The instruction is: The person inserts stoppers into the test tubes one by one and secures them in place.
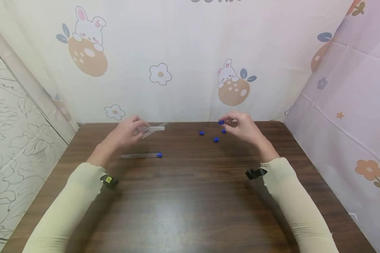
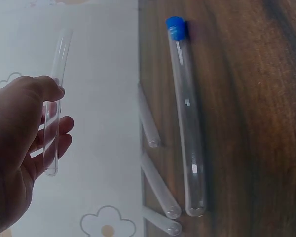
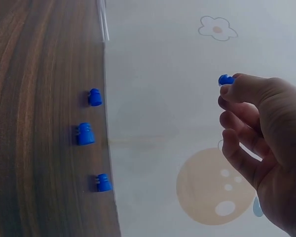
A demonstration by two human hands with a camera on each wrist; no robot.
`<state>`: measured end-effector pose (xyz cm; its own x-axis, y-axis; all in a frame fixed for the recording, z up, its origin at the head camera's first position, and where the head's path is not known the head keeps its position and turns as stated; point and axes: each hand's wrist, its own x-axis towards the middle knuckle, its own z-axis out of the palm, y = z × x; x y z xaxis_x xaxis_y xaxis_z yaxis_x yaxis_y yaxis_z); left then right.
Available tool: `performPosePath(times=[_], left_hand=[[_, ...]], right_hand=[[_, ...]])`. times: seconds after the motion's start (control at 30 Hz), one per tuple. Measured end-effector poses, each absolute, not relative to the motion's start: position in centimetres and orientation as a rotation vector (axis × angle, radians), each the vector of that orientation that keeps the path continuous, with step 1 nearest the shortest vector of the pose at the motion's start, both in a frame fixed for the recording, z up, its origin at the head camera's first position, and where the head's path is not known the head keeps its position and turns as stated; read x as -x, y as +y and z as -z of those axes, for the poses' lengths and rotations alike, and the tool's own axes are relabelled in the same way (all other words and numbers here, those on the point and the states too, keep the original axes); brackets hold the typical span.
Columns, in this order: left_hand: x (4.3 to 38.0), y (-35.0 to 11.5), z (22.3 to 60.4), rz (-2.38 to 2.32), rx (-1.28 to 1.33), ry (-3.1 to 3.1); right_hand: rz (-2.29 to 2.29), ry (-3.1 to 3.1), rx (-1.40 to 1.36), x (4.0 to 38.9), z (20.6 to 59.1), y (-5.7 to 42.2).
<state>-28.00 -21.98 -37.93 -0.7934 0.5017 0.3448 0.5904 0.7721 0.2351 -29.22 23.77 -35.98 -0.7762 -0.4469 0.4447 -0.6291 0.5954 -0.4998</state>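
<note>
Beyond the capped tube point(image 2: 188, 118), the left hand point(image 1: 126, 131) is holding a clear tube point(image 2: 52, 118), its long axis running toward the right hand point(image 1: 243, 127), which is pinching a blue cap point(image 3: 225, 80) rightward of the capped tube.

I have the capped tube point(image 2: 189, 123) lying on the tabletop point(image 1: 183, 196). Behind it I see loose tubes point(image 2: 160, 186) and the left hand point(image 1: 129, 132); to its right, farther back, three caps point(image 3: 86, 135) and the right hand point(image 1: 242, 126).
</note>
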Motion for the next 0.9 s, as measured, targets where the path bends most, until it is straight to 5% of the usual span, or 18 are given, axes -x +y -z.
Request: performPosePath(times=[0.9], left_hand=[[27.8, -22.5, 37.1, 0.471, 0.920, -2.598]], right_hand=[[-0.982, -2.564, -0.853, 29.2, 35.4, 23.7]])
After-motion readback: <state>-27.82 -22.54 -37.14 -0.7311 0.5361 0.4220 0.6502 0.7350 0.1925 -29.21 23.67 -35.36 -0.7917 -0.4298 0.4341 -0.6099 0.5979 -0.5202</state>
